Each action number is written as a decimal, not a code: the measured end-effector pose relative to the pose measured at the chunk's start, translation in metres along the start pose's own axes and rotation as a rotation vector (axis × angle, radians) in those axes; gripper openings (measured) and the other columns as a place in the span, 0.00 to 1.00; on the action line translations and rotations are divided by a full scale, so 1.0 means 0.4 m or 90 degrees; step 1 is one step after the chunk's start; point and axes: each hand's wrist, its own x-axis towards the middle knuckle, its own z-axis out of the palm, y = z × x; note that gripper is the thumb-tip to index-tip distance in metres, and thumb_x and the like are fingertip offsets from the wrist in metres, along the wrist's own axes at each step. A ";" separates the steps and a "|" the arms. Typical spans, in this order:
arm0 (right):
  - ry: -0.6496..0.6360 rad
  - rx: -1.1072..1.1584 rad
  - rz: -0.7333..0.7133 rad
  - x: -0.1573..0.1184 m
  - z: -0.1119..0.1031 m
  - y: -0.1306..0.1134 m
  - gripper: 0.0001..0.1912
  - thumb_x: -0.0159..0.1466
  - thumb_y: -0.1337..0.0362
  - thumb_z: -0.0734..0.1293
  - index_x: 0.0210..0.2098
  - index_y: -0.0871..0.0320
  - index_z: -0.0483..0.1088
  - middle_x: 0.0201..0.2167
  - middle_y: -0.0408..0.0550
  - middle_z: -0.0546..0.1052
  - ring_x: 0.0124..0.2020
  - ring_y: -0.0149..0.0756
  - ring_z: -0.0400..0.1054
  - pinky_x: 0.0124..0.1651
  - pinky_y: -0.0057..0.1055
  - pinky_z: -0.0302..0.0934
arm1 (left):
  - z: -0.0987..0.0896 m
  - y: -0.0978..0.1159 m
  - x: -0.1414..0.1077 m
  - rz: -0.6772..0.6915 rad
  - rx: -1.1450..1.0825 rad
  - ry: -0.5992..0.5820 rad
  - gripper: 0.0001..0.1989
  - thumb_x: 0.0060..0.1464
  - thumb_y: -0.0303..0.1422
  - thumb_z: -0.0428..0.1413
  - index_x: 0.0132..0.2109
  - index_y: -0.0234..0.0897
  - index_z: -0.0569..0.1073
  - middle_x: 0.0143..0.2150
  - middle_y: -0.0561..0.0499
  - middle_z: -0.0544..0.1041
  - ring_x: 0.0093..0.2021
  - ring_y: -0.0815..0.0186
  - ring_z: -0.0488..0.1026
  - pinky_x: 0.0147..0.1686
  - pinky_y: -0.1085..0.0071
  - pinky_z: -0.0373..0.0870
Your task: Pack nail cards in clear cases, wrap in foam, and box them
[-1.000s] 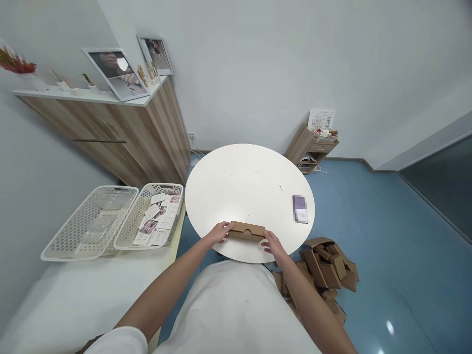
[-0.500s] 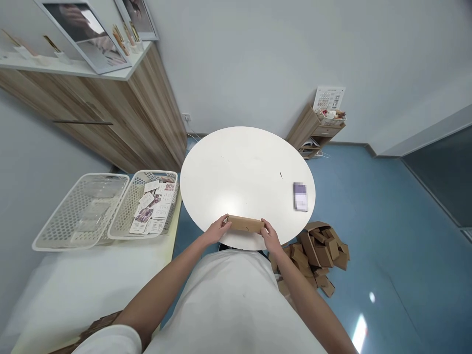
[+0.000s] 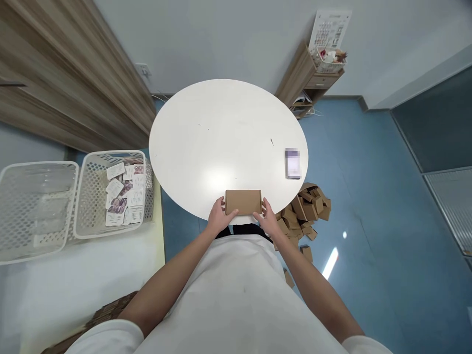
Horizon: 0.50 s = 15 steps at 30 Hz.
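A small brown cardboard box point(image 3: 243, 202) lies with its broad face up at the near edge of the white oval table point(image 3: 224, 123). My left hand point(image 3: 220, 216) grips its left end, thumb at the near left corner and fingers along the side. On the opposite end, my right hand point(image 3: 268, 219) holds the box in the same way. A pixelated purple and white item point(image 3: 292, 163) rests near the table's right edge.
Two white baskets stand on the left, one with cards point(image 3: 77, 196), the other with clear plastic pieces point(image 3: 33, 211). Many cardboard boxes point(image 3: 309, 209) are piled on the floor at the right. A small wooden cabinet point(image 3: 300, 73) is behind the table.
The box has turned from its narrow side to its broad face and now looks flat, both hands still on its ends. The camera view has shifted, tilting lower.
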 end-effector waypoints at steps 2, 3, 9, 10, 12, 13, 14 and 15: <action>0.010 -0.038 0.025 0.003 -0.003 -0.009 0.40 0.56 0.57 0.62 0.62 0.50 0.38 0.60 0.52 0.54 0.55 0.41 0.57 0.52 0.41 0.56 | 0.012 0.013 0.016 -0.042 0.040 0.017 0.39 0.41 0.47 0.56 0.57 0.38 0.52 0.51 0.42 0.65 0.46 0.58 0.67 0.38 0.66 0.65; 0.009 -0.071 0.025 0.006 -0.004 -0.014 0.39 0.56 0.59 0.62 0.61 0.51 0.39 0.59 0.52 0.56 0.55 0.41 0.57 0.52 0.41 0.56 | 0.017 0.018 0.024 -0.052 0.057 0.024 0.38 0.40 0.46 0.57 0.57 0.38 0.53 0.50 0.42 0.65 0.47 0.58 0.66 0.39 0.65 0.65; -0.025 -0.176 -0.004 0.022 -0.018 -0.024 0.41 0.53 0.67 0.64 0.61 0.51 0.41 0.57 0.49 0.59 0.54 0.40 0.58 0.55 0.39 0.53 | 0.035 0.031 0.044 -0.062 0.067 0.032 0.35 0.40 0.41 0.57 0.55 0.38 0.55 0.49 0.44 0.63 0.49 0.59 0.64 0.43 0.64 0.63; -0.042 -0.161 0.006 0.023 -0.023 -0.023 0.42 0.52 0.67 0.65 0.61 0.50 0.40 0.57 0.50 0.59 0.52 0.39 0.59 0.54 0.39 0.54 | 0.037 0.032 0.042 -0.064 0.064 0.036 0.35 0.40 0.41 0.57 0.55 0.38 0.55 0.49 0.44 0.62 0.49 0.58 0.63 0.44 0.63 0.63; -0.082 -0.125 0.022 0.026 -0.037 -0.019 0.45 0.49 0.67 0.67 0.60 0.50 0.41 0.56 0.50 0.59 0.49 0.39 0.62 0.51 0.39 0.57 | 0.044 0.036 0.037 -0.059 0.058 0.048 0.35 0.41 0.39 0.57 0.56 0.37 0.54 0.49 0.44 0.62 0.51 0.57 0.61 0.46 0.62 0.62; -0.103 -0.107 0.023 0.027 -0.046 -0.018 0.45 0.48 0.66 0.68 0.60 0.49 0.42 0.56 0.50 0.60 0.48 0.39 0.63 0.50 0.39 0.58 | 0.049 0.039 0.034 -0.054 0.056 0.055 0.34 0.41 0.38 0.56 0.56 0.37 0.54 0.48 0.44 0.62 0.51 0.57 0.60 0.47 0.62 0.61; -0.120 -0.090 0.020 0.028 -0.057 -0.018 0.44 0.47 0.66 0.69 0.59 0.48 0.44 0.56 0.50 0.60 0.48 0.39 0.63 0.49 0.39 0.59 | 0.056 0.044 0.030 -0.045 0.051 0.061 0.34 0.41 0.36 0.56 0.56 0.38 0.54 0.48 0.44 0.62 0.51 0.57 0.60 0.48 0.61 0.61; -0.129 -0.074 0.016 0.028 -0.071 -0.018 0.43 0.47 0.65 0.69 0.58 0.48 0.47 0.55 0.49 0.61 0.48 0.39 0.63 0.48 0.38 0.60 | 0.066 0.050 0.026 -0.032 0.044 0.067 0.33 0.41 0.35 0.56 0.56 0.38 0.55 0.48 0.45 0.62 0.51 0.57 0.60 0.48 0.61 0.61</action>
